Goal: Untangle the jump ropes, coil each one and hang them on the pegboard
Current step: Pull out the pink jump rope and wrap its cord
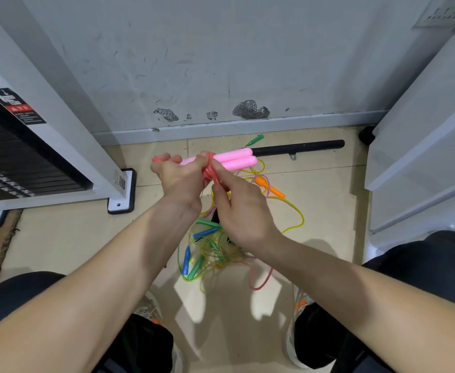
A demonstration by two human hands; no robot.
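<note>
above the middle of the floor [328, 184], between the knees, the left hand [176, 176] is curled round a pair of pink handles [237, 158]. they lie side by side and point right, and a loop of the same rope's pink cord [210, 168] pokes out past the fingers on the left. the right hand [241, 211] pinches that cord between thumb and forefinger just where it is wound round the handles, with its other fingers loosely bent. this looks like the binding turn that finishes a coil. whether a tail of the cord runs down into the heap below i cannot tell.

to do it well, grip firmly with the left hand so the handles lie parallel and the gathered loops do not slip. lay each turn snug beside the last, not over it, and tuck the end under a turn so the bundle holds when hung. pull lightly: the cord looks slick and stretchy, and a hard tug could spring the wrap open.

under the hands, toward the near edge of the floor, lies the tangled pile [210, 251] of yellow, pink and speckled cords with green and blue grips. an orange handle [270, 187] lies just beyond it. a green handle [256, 140] lies at the wall edge, beside a black bar [301, 148]. the pegboard is not in view.
</note>
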